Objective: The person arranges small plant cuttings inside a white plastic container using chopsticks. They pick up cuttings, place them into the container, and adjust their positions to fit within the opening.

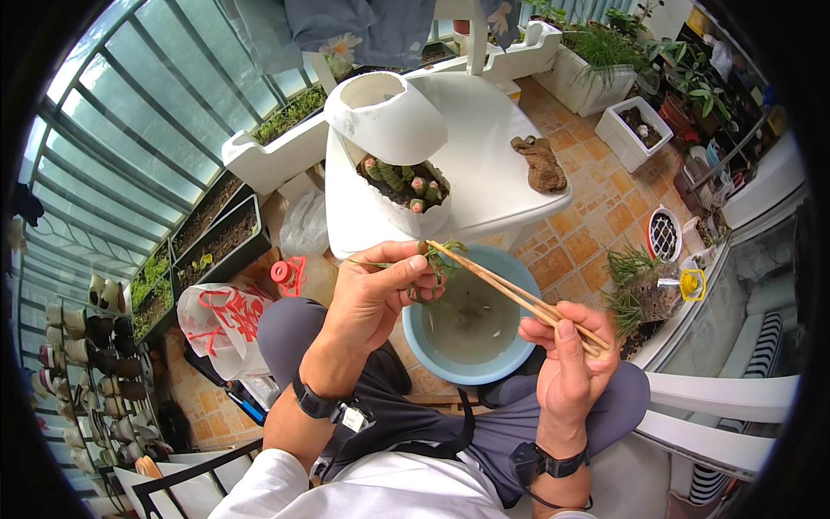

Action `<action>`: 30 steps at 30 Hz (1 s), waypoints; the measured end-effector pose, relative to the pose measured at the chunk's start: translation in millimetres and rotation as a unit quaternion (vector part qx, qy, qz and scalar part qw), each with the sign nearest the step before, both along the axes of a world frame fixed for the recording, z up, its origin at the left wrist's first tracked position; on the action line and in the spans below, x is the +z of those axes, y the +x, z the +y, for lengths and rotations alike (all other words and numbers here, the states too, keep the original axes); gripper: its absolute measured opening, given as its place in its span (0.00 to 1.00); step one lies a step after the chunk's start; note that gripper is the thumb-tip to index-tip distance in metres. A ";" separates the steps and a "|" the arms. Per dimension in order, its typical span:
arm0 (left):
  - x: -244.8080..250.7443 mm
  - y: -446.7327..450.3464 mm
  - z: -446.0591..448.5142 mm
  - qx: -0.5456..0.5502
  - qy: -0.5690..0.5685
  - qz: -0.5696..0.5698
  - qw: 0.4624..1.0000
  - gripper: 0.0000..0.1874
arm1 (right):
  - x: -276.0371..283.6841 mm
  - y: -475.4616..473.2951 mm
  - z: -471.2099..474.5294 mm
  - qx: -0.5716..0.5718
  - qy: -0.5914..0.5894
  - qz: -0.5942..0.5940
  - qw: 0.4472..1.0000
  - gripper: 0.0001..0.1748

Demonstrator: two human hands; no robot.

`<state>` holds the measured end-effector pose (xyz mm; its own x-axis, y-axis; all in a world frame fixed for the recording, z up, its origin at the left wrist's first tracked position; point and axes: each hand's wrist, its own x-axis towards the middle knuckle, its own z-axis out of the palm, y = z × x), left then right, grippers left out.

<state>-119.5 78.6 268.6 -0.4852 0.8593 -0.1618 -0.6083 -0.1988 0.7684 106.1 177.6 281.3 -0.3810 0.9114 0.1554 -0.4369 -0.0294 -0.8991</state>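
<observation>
My left hand (382, 285) pinches a small green plant cutting (436, 269) with drooping, narrow stems, held over the basin's left rim. In my right hand (574, 357) is a pair of wooden chopsticks (512, 293); their tips meet at the top of the cutting. Below both hands stands a light-blue plastic basin (415, 334) of cloudy water with dark sediment at its bottom. On a white plastic chair (489, 130) in front of me sits a cut white plastic container (415, 217), holding soil and several green succulents with pink tips (418, 185). Its upper part (389, 123) leans above them.
A brown textile piece (541, 162) lies on the chair's right side. To my left are a plastic jug with a red cap (281, 271), a white bag with red print (224, 331) and long soil planters (220, 243). Potted plants (629, 318) stand at right.
</observation>
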 end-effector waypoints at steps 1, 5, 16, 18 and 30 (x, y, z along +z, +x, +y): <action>-0.4 0.0 0.0 0.015 -0.010 -0.001 1.000 0.10 | -0.5 0.2 0.1 0.004 0.011 -0.014 1.000 0.12; 2.0 -6.4 -3.3 0.071 -0.033 0.018 0.997 0.07 | 5.4 11.1 2.2 0.025 0.007 -0.044 0.999 0.12; 10.0 -9.3 -8.8 0.049 -0.050 0.169 0.983 0.09 | 23.8 14.8 -8.6 0.048 0.090 -0.106 0.989 0.12; 11.0 -9.1 -10.6 0.043 -0.056 0.181 0.981 0.09 | 22.1 11.7 -8.6 0.050 0.072 -0.096 0.992 0.11; 11.1 -19.0 -13.9 0.009 -0.032 0.120 0.992 0.10 | -4.7 3.7 -0.5 0.037 -0.080 0.020 0.996 0.11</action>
